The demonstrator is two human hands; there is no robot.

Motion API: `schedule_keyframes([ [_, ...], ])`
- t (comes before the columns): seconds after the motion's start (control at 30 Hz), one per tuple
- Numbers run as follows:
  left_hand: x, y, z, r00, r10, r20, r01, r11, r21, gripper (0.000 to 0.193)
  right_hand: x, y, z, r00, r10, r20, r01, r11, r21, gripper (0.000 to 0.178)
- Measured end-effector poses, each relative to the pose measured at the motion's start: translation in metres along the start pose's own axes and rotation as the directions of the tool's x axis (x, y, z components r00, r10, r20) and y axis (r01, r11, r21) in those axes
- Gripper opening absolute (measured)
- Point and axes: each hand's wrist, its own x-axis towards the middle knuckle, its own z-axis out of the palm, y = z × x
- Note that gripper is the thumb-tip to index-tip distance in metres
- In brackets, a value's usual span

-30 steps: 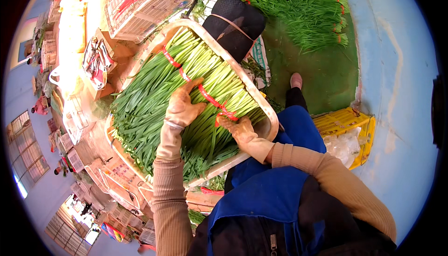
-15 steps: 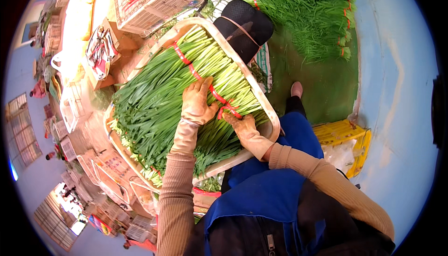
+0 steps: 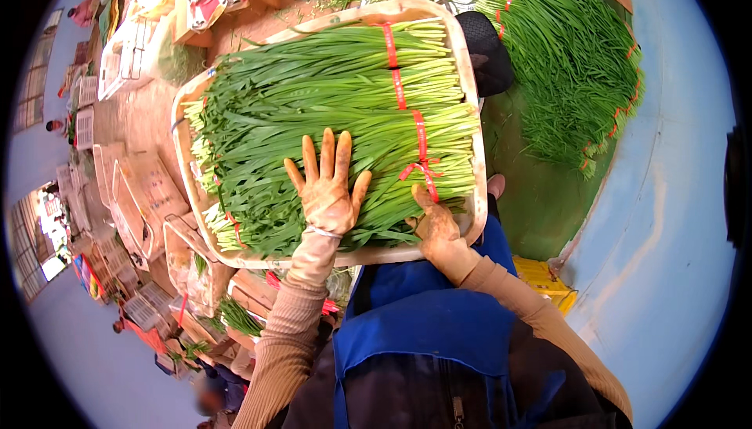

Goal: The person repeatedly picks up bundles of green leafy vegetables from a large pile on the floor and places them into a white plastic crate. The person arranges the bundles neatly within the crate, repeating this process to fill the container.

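Bundles of long green chives (image 3: 313,92) lie side by side in a big off-white plastic tub (image 3: 184,143), pale stems to the right. Red bands (image 3: 398,88) cross them near the stems, the nearest tied in a bow. My left hand (image 3: 327,198), in a stained tan glove, rests open on the leaves of the near bundle with its fingers spread. At the tub's near right corner my gloved right hand (image 3: 440,233) presses against the near side of the stems, just below the bow. Its fingers are apart, partly hidden by the greens.
More banded greens (image 3: 556,53) are heaped on the green floor to the right, beside a blue wall (image 3: 666,155). A black cushioned seat (image 3: 486,53) touches the tub's far right side. A yellow crate (image 3: 544,282) stands at right; cartons (image 3: 145,202) lie left.
My left hand has moved from the red band onto the leaves and spread its fingers. My right hand has shifted off the bow to the bundle's near side. The view has turned, levelling the tub.
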Motion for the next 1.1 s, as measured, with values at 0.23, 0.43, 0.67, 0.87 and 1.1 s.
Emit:
schedule_keyframes([
  [0.23, -0.013, -0.024, 0.055, 0.991, 0.085, -0.099, -0.088, 0.996, -0.027, 0.074, 0.017, 0.037, -0.043, 0.875, -0.294, 0.385, 0.370, 0.919, -0.139, 0.033],
  [0.43, -0.010, -0.026, 0.064, 0.993, 0.084, -0.085, -0.092, 0.991, -0.094, 0.073, 0.027, 0.047, -0.052, 0.928, -0.274, 0.253, 0.354, 0.860, -0.367, 0.040],
  [0.67, -0.017, -0.031, 0.084, 0.977, 0.089, -0.193, -0.107, 0.990, -0.088, 0.075, 0.021, 0.008, -0.067, 0.628, -0.179, 0.758, 0.668, -0.376, -0.642, 0.045],
  [0.87, -0.017, -0.032, 0.080, 0.972, 0.081, -0.222, -0.101, 0.992, -0.080, 0.073, -0.031, -0.055, 0.000, 0.582, -0.212, 0.786, 0.528, -0.636, -0.562, 0.091],
  [1.1, -0.014, -0.032, 0.049, 0.981, 0.073, -0.178, -0.104, 0.979, -0.176, 0.064, 0.011, -0.077, 0.028, 0.713, 0.038, 0.700, 0.315, -0.909, -0.272, 0.121],
])
